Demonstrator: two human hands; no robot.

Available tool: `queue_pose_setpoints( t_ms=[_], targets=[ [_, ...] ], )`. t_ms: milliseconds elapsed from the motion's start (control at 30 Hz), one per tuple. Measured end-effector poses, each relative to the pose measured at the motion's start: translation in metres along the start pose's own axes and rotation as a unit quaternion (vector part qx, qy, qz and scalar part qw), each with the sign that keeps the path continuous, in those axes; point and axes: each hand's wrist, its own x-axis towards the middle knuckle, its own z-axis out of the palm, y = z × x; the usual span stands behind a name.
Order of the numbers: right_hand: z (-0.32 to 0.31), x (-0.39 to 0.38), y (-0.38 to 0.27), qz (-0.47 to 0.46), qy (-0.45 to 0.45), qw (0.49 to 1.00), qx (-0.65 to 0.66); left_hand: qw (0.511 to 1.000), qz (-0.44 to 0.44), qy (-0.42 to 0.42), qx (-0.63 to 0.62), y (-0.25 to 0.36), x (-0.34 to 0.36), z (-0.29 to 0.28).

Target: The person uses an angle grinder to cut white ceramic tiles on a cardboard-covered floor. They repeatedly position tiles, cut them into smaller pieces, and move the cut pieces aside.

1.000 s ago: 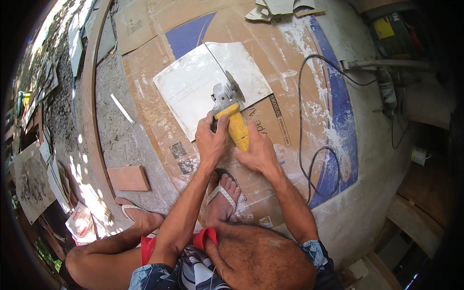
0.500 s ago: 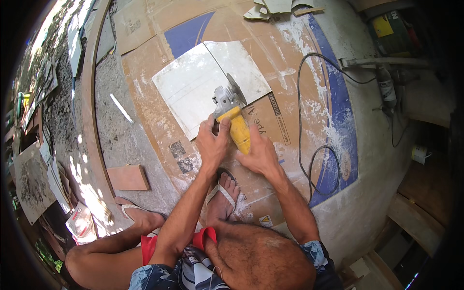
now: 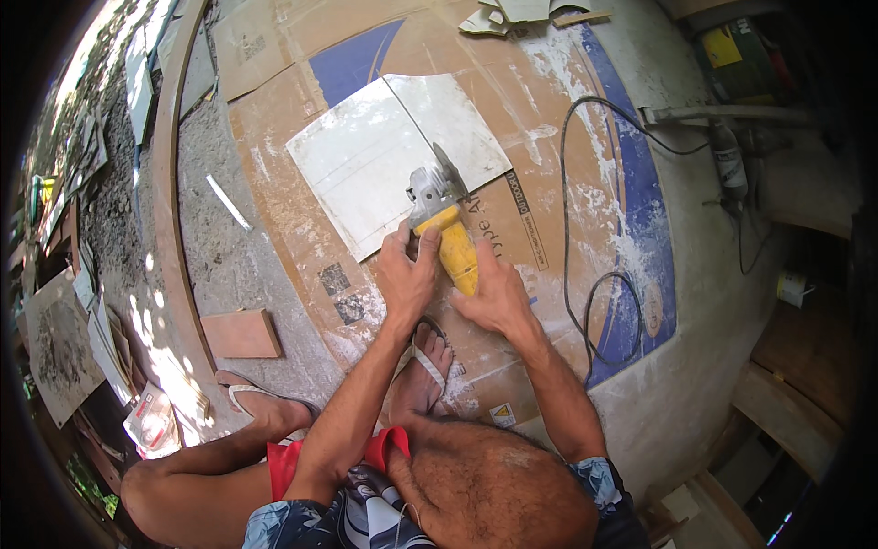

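Observation:
Both my hands grip a yellow angle grinder point(image 3: 450, 240) with a grey metal head. My left hand point(image 3: 405, 277) wraps the front of its body; my right hand point(image 3: 495, 295) holds the rear. The grinder's disc rests on the near edge of a white tile point(image 3: 366, 165), along a straight cut line that splits the tile into a larger left part and a smaller right part point(image 3: 457, 119). The tile lies on flattened brown cardboard point(image 3: 302, 265) spread over the floor. My bare foot in a sandal point(image 3: 423, 361) sits just below my hands.
The grinder's black cord point(image 3: 585, 274) loops across the dusty cardboard to the right. A small terracotta tile piece point(image 3: 240, 333) lies on the concrete at left. Broken tile scraps point(image 3: 512, 14) sit at the top. Tools and a can clutter the right side.
The grinder and both hands have moved forward slightly along the cut line into the tile.

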Motion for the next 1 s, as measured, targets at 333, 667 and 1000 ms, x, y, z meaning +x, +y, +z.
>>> queue_pose_setpoints(
  t_ms=[333, 667, 1000],
  targets=[
    [0.0, -0.013, 0.005, 0.013, -0.006, 1.0, -0.01, 0.998, 0.057, -0.025, -0.008, 0.001, -0.011, 0.0],
    [-0.006, -0.073, 0.024, 0.008, 0.062, 0.998, 0.033, 0.986, 0.117, -0.098, -0.061, 0.007, -0.046, -0.014],
    [-0.028, -0.104, 0.045, 0.102, 0.278, 0.947, 0.126, 0.848, 0.375, -0.082, 0.366, 0.063, 0.078, 0.044]
  ],
)
